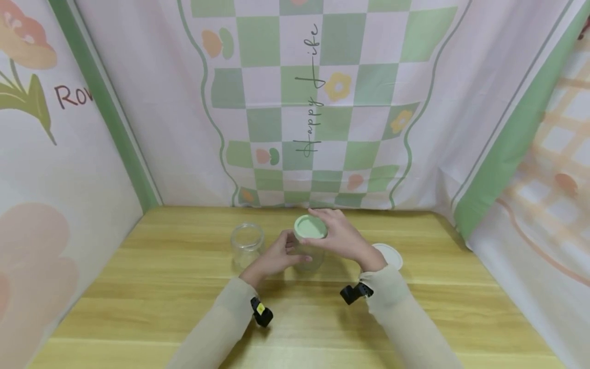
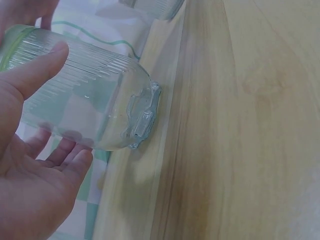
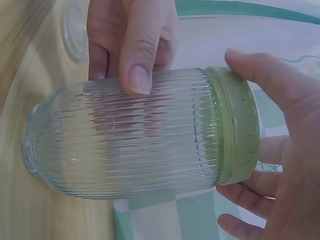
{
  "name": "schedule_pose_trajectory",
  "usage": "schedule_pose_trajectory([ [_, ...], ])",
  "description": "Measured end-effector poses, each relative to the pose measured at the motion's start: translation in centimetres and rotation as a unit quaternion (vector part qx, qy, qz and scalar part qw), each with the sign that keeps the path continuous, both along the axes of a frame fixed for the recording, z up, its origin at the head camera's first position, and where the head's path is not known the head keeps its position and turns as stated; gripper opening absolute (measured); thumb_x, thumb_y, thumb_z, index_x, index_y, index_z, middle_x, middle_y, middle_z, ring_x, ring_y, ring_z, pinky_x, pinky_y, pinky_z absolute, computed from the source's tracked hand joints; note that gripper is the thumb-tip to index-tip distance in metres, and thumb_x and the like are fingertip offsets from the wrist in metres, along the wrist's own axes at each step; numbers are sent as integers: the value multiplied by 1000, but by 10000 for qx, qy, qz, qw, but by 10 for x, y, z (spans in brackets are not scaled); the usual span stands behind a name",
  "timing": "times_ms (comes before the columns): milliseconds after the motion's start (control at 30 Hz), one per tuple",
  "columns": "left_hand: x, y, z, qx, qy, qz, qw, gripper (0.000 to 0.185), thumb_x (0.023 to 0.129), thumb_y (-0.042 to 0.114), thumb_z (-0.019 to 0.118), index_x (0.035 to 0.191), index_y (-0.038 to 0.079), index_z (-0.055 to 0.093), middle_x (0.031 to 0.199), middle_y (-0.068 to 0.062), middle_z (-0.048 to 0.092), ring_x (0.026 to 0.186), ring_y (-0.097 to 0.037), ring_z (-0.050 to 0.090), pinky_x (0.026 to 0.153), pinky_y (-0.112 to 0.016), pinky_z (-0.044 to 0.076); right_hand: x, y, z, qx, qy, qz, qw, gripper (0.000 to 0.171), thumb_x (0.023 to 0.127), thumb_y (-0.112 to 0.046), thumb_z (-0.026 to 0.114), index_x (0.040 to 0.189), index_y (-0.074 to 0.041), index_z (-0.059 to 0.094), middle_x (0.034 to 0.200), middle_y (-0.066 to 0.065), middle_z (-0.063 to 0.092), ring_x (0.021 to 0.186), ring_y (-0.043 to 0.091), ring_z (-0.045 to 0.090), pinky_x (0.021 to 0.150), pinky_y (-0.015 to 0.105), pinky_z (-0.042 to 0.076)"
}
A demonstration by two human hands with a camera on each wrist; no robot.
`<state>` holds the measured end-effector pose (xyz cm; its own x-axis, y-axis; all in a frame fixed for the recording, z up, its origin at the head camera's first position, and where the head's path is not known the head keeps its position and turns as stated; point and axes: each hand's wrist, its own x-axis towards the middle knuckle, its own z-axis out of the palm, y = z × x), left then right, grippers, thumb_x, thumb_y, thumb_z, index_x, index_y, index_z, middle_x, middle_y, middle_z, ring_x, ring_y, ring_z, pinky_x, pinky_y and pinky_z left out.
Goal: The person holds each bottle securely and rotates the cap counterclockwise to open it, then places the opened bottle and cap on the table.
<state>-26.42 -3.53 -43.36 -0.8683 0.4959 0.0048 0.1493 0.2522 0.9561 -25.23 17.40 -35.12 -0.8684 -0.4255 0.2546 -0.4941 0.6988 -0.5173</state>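
The ribbed glass jar (image 1: 308, 256) stands upright on the wooden table (image 1: 184, 307), near the far edge and about mid-width. Its long axis runs vertical, base on the table and mouth up. The green lid (image 1: 311, 227) sits on the mouth.

The right hand (image 1: 343, 238) comes in from the right and lies over the top of the jar. Its fingers and thumb curl round the rim of the green lid (image 3: 239, 125), so the lid lies directly below the palm. The left hand (image 1: 276, 256) comes in from the left and holds the ribbed wall lower down: the thumb (image 3: 142, 50) presses one side of the glass and the fingers (image 2: 70, 155) wrap the other. Both hands are thus in contact with the jar, the right uppermost on the lid and the left beneath it on the body, with the jar axis passing up between them.

A second glass jar (image 1: 247, 245), open and without a lid, stands just to the left of the left hand and apart from it. A white lid (image 1: 389, 254) lies flat on the table to the right, partly hidden behind the right wrist.
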Motion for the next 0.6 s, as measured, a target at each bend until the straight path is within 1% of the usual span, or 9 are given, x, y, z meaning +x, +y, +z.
schedule_pose_trajectory([
  [233,0,1,0,13,5,-14,10000,79,90,32,78,149,12,30,152,-10,35,141,-34,34,115,-50,32,-2,1,1,97,-81,32,9999,78,83,-48,80,145,-8,53,141,16,53,120,32,48,88,48,51],
  [467,1,0,1,32,38,-13,10000,79,89,34,78,149,11,31,152,-11,36,140,-36,35,114,-52,32,-4,2,1,131,-28,117,9998,76,84,-46,80,143,-6,55,140,16,54,118,32,49,85,46,51],
  [600,0,1,0,75,75,-47,9999,78,91,32,77,151,12,31,153,-12,35,141,-36,34,114,-53,32,-5,2,1,126,-75,137,9998,76,84,-48,80,143,-7,55,141,16,53,118,32,48,85,46,51],
])
